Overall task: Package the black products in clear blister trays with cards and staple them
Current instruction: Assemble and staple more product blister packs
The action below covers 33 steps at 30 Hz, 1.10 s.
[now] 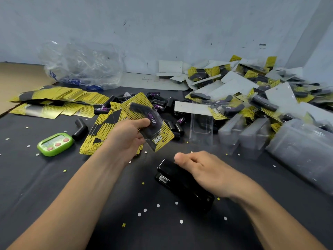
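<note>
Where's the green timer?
In the head view, the green timer sits on the left of the table, next to a loose black product, left of the left hand.

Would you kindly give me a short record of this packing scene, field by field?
left hand: holds a pack, a black product under a clear tray on a yellow card
right hand: curled over the stapler on the table
timer: green, left of the hands
loose cards: heaped at far left
finished packs: piled at right
</note>
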### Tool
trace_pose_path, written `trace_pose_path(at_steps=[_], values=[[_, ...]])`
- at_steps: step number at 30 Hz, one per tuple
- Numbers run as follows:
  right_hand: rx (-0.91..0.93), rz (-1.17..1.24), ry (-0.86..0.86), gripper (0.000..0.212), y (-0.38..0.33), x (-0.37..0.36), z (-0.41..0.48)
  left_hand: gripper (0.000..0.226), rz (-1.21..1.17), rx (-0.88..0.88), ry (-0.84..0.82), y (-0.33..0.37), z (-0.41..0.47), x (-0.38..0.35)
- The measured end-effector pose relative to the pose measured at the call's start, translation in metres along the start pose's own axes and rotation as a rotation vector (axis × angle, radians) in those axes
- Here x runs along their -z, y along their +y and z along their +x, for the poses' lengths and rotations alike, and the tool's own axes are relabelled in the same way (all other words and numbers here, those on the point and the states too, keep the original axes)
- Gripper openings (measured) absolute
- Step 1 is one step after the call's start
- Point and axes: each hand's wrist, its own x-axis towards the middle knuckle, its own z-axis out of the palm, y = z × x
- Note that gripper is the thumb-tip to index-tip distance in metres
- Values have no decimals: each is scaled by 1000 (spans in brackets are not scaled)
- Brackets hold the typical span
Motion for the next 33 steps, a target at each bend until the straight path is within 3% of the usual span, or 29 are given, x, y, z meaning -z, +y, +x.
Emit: trace_pose_path(at_steps=[3,8,12,16,21,23,28,33], values=[[52,-59,-108,81,-13,-1,-15,22,16,-25,39,0,2,1],[49,-255,-88,60,-24,-17,-26,64,17,-42,67,1,3,1],[69,-196,-161,65,-25,-17,-25,68,11,-48,57,0,3,1],[42,64,-148,67,-18,-14,-18,54,-41,-56,23,1,-1,-2],[-44,460,118,47,-3,-5,-8,28,-176,-43,-86,6,-7,-2],[-63,553,172,55,1,-2,-4,29,-212,-49,-195,8,-10,-1],[-16,618,159,68,1,0,-2,53,-119,-120,-367,5,-16,-3],[28,607,178,77,-1,-1,-2,31,-61,-152,-420,3,-15,-1]])
